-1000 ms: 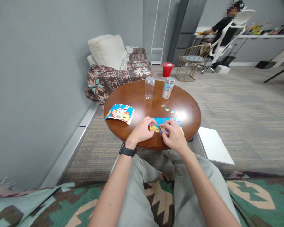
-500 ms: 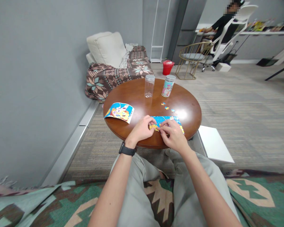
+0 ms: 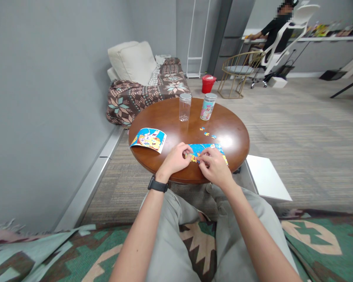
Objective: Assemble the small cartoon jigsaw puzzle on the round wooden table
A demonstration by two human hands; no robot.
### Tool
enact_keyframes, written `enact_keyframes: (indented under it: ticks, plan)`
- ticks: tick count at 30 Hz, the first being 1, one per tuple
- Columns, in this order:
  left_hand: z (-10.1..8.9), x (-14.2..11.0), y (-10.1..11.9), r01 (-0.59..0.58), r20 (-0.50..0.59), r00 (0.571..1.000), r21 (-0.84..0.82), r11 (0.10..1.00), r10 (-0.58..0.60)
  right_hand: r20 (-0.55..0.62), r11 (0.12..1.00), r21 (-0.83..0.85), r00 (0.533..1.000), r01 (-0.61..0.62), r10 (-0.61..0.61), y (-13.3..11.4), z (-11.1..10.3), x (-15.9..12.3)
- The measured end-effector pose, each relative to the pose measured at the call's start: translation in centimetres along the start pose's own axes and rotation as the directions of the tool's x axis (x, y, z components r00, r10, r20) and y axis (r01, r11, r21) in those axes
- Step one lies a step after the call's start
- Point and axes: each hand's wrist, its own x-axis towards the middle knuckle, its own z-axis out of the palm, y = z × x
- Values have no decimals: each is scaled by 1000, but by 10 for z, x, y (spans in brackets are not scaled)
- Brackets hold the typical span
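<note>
A partly joined jigsaw puzzle [image 3: 198,148], blue with yellow parts, lies near the front edge of the round brown table [image 3: 159,113]. My left hand [image 3: 178,157] curls around its left end, thumb and forefinger closed on the edge pieces. From the right, my right hand [image 3: 214,162] bends over the puzzle's front side with its fingertips pinched at a piece, mostly covered by the fingers. Three loose jigsaw pieces [image 3: 206,134] lie behind the puzzle. To the left rests a curled picture sheet [image 3: 149,139] with a cartoon print.
At the table's back stand a clear jar [image 3: 184,109] and a printed jar [image 3: 208,107], both with silver lids. A white box [image 3: 267,176] sits on the floor at right. Beyond are a red bin [image 3: 208,84], a gold-framed chair [image 3: 238,70] and a seated person [image 3: 275,35].
My right fingertips have shifted slightly over the puzzle's front, and more of its yellow pieces show between my hands. My left hand stays at the left end.
</note>
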Motion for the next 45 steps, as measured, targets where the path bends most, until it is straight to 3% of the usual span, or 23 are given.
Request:
enact_keyframes:
  ticks: [9, 14, 20, 23, 27, 30, 36, 45]
  plan:
    - [-1, -1, -2, -28, 52, 998, 8, 1000, 27, -149, 987, 104, 980, -119, 134, 1, -2, 1]
    - [0, -1, -2, -46, -14, 999, 106, 993, 48, -243, 959, 209, 940, -192, 241, 2, -6, 0]
    - [5, 2, -2, -183, 242, 960, 173, 968, 139, -278, 945, 274, 927, -177, 254, 0, -7, 1]
    - [7, 5, -4, -206, 261, 954, 222, 953, 145, -329, 928, 324, 898, -183, 292, -3, -9, -1]
    - [8, 7, -3, -230, 285, 946, 259, 938, 154, -390, 905, 321, 832, -279, 395, -2, -14, 0]
    - [7, 7, -2, -223, 255, 954, 242, 944, 160, -332, 891, 290, 836, -351, 437, 7, -19, 4]
    - [3, 9, -7, -45, 70, 997, 95, 994, 39, -173, 890, 157, 876, -427, 451, 45, -22, 19]
    - [11, 9, -16, -98, 85, 993, 160, 982, 85, 49, 884, -112, 886, -453, 460, 107, -15, 60]
